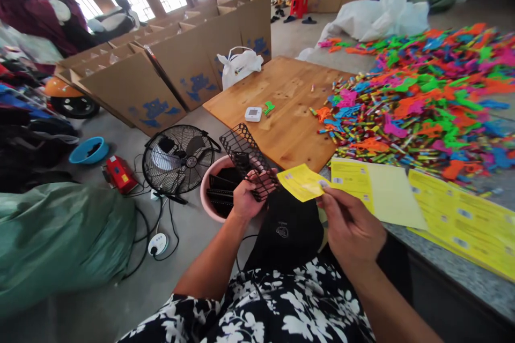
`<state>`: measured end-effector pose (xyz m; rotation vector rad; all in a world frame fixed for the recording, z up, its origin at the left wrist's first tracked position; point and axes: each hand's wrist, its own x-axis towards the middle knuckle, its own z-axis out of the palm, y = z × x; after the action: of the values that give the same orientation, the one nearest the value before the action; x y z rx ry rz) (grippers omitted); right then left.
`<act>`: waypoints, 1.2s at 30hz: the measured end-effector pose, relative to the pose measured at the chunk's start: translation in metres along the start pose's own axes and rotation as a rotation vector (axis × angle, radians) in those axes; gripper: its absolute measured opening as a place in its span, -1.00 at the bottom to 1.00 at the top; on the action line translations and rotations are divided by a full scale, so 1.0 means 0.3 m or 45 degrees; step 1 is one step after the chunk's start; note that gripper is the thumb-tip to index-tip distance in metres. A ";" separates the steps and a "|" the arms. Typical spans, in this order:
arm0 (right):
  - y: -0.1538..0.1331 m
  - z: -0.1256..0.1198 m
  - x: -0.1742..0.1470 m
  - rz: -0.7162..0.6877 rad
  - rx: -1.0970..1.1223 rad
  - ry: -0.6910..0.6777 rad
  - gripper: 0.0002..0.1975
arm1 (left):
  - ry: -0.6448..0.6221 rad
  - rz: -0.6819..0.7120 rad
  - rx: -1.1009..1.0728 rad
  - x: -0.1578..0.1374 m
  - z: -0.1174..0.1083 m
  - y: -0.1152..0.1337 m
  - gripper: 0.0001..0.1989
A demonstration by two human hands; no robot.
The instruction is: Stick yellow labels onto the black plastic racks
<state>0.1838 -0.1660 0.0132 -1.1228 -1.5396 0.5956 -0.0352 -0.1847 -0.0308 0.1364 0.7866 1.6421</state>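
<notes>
My left hand [248, 196] is wrapped round the lower end of a black openwork plastic basket [240, 142], which is tilted over a pink tub [206, 204]. More black pieces [221, 190] stand inside that tub. Between the thumb and fingers of my right hand [354, 222] is a yellow label [300, 181], pinched by its right edge. The label's left corner comes close to the basket; whether they touch I cannot tell. Sheets of yellow labels [462, 214] lie to the right of my right hand, and a pale backing sheet [396, 195] shows among them.
A wooden board [281, 83] carries a small white device [253, 113] and a green toy gun [269, 107]. Colourful plastic toys [426, 112] are heaped at right. Cardboard boxes [201, 59], a floor fan [183, 161], cables and a green sack [64, 241] occupy the left.
</notes>
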 end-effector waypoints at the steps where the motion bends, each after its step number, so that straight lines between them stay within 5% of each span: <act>1: -0.011 0.006 0.007 -0.009 0.018 0.012 -0.78 | -0.024 -0.030 -0.008 0.009 0.034 -0.013 -0.72; 13: -0.024 -0.013 0.091 -0.184 -0.088 0.235 -0.81 | -0.301 -0.260 0.082 0.015 0.218 -0.219 -0.43; 19: 0.040 0.012 0.092 -0.332 -0.146 0.194 -0.81 | -0.183 -0.217 0.156 0.000 0.279 -0.261 -0.49; 24: 0.060 0.021 0.085 -0.325 -0.175 0.183 -0.81 | -0.102 -0.362 0.146 0.002 0.295 -0.268 -0.63; 30: 0.064 0.019 0.080 -0.329 -0.192 0.210 -0.82 | -0.070 -0.449 0.066 0.011 0.291 -0.274 -0.26; 36: 0.066 0.009 0.071 -0.317 -0.172 0.218 -0.82 | -0.092 -0.461 0.083 0.007 0.296 -0.282 -0.24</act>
<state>0.1887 -0.1381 0.0057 -1.0337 -1.5568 0.2240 0.0788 -0.1443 -0.0111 0.0924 0.7611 1.2640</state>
